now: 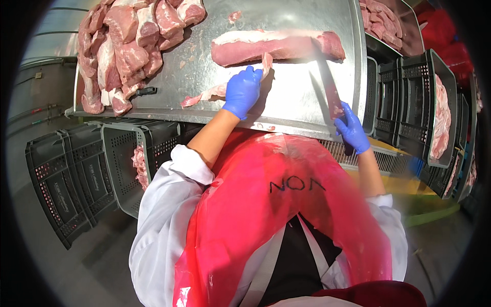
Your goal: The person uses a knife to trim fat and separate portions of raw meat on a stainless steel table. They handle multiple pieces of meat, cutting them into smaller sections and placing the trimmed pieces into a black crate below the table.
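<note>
In blue gloves, both my hands are over a metal table (199,56). My left hand (244,93) is closed round a long pale strip of trimmed meat (210,94); its ends stick out on both sides of the fist. My right hand (352,129) grips a knife (328,84) near the table's front edge. The long blade points away from me, its blurred tip at the right part of a long piece of pork loin (261,50). That loin lies crosswise, with white fat along its far side. A patch of glare brightens the metal around the blade.
A big heap of meat pieces (123,46) fills the table's left, with a black handle (147,91) beside it. Dark crates with meat stand at the lower left (125,169) and right (429,107). A meat-filled tray (409,43) is at the far right. A small scrap (235,17) lies behind the loin.
</note>
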Tool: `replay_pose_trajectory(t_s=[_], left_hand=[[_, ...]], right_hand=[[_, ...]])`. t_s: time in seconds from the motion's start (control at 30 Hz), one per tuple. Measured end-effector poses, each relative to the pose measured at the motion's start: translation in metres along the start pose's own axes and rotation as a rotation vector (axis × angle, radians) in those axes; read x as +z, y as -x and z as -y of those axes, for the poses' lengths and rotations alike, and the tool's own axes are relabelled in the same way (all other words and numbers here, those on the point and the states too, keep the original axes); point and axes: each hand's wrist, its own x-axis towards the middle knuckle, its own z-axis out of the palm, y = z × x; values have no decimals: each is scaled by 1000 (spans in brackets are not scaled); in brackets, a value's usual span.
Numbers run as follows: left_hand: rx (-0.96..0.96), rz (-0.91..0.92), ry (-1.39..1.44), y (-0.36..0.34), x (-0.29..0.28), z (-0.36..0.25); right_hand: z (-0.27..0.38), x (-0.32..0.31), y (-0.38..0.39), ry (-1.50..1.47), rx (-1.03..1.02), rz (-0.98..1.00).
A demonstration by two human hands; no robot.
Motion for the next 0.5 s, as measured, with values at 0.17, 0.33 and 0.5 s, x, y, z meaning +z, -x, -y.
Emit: replay_pose_trajectory(t_s=[0.17, 0.33, 0.5], left_hand=[[45, 21, 26, 55, 68, 7], [14, -50, 14, 66, 79, 11], [-122, -30, -25, 65, 68, 6]], right_hand=[[23, 31, -33, 218, -421, 88], [31, 71, -55, 463, -354, 309], [24, 75, -54, 493, -187, 439]])
